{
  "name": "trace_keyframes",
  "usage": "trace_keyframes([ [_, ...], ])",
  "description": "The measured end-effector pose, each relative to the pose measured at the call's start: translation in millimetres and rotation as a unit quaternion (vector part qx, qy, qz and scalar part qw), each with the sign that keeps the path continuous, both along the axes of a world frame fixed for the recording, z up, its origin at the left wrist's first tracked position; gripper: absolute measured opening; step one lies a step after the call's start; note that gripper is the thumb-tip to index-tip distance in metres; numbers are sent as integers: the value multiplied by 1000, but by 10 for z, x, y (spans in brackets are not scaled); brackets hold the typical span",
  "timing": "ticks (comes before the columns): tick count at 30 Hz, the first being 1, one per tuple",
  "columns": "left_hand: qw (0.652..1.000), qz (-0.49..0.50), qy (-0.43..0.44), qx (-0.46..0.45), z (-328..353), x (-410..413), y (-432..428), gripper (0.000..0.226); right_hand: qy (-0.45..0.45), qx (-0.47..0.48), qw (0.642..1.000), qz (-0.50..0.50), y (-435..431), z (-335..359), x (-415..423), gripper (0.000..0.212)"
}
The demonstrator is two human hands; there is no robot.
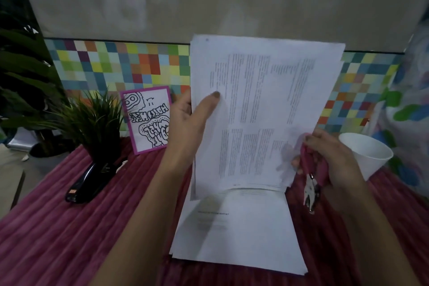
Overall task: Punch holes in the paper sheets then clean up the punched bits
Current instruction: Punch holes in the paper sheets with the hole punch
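My left hand (189, 121) holds a bundle of printed paper sheets (262, 109) upright by its left edge, thumb pressed on the front page. My right hand (329, 160) grips a pink-handled hole punch (312, 183), its metal jaws pointing down, right at the lower right corner of the raised sheets. A second stack of paper (241, 230) lies flat on the dark red cloth (69, 227) below the raised bundle. No punched bits can be made out.
A white paper cup (366, 155) stands at the right. A black stapler (90, 181) lies at the left, by a small potted plant (92, 123) and a pink-bordered drawing card (148, 118). A colourful tiled wall runs behind.
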State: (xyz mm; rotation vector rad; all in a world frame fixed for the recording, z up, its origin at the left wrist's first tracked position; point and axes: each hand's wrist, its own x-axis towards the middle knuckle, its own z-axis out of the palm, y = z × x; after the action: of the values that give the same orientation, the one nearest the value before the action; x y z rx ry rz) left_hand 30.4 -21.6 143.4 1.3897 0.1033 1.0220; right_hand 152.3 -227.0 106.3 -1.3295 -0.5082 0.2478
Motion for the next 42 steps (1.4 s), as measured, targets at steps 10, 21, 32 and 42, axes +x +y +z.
trace_keyframes([
  [10, 996, 10, 82, -45, -490, 79, 178, 25, 62, -42, 997, 24, 44, -273, 79, 7],
  [21, 993, 13, 112, -43, -729, 168, 143, 26, 152, -33, 988, 0, 219, -407, 127, 13],
  [32, 996, -22, 78, 22, -228, 175, 254, 28, 116, -14, 993, 26, 169, -418, 130, 5],
  [42, 997, -33, 65, 0, -273, 202, 145, 23, 103, 5, 993, 62, 40, -439, 147, 28],
])
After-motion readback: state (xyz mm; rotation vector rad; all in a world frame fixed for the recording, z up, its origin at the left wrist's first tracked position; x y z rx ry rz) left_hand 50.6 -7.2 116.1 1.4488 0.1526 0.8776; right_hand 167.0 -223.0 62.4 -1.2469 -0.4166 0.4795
